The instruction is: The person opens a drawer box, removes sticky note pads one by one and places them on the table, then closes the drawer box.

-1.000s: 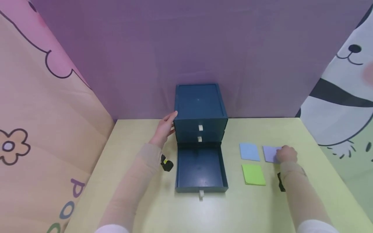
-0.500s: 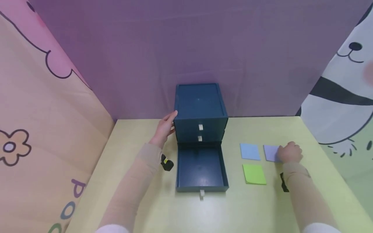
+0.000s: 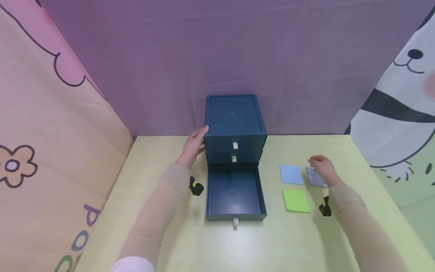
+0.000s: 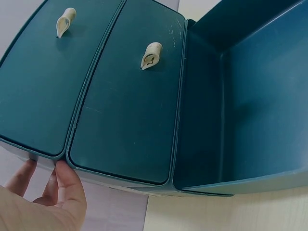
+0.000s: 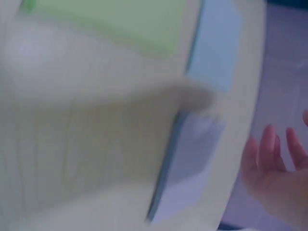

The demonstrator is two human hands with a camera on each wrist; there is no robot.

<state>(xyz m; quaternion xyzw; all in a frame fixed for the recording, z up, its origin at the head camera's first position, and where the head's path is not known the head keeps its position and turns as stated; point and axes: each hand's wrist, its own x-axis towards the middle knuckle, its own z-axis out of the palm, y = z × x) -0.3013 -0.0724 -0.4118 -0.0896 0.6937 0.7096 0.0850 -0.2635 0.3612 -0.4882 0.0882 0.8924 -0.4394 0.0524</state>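
A dark blue drawer cabinet (image 3: 234, 115) stands at the back with its bottom drawer (image 3: 233, 192) pulled out, bare inside. My left hand (image 3: 193, 147) touches the cabinet's left side near the front corner; in the left wrist view its extended fingers (image 4: 71, 185) press against that side. On the right, my right hand (image 3: 324, 169) hovers over a purple sticky-note pad (image 3: 315, 178), partly covering it in the head view. Its fingers are loosely bent with nothing between them. A blue pad (image 3: 291, 174) and a green pad (image 3: 296, 200) lie to the left of the purple one.
The upper two drawers are closed, each with a pale pull tab (image 3: 235, 146). Purple cloth (image 3: 170, 75) hangs behind the table (image 3: 282, 241), and printed cloths hang at both sides. A black wrist device (image 3: 196, 186) shows at each cuff.
My right hand has lifted off the purple pad and swung left, its fingers loosening. The left hand stays on the cabinet side, and the pads lie where they were.
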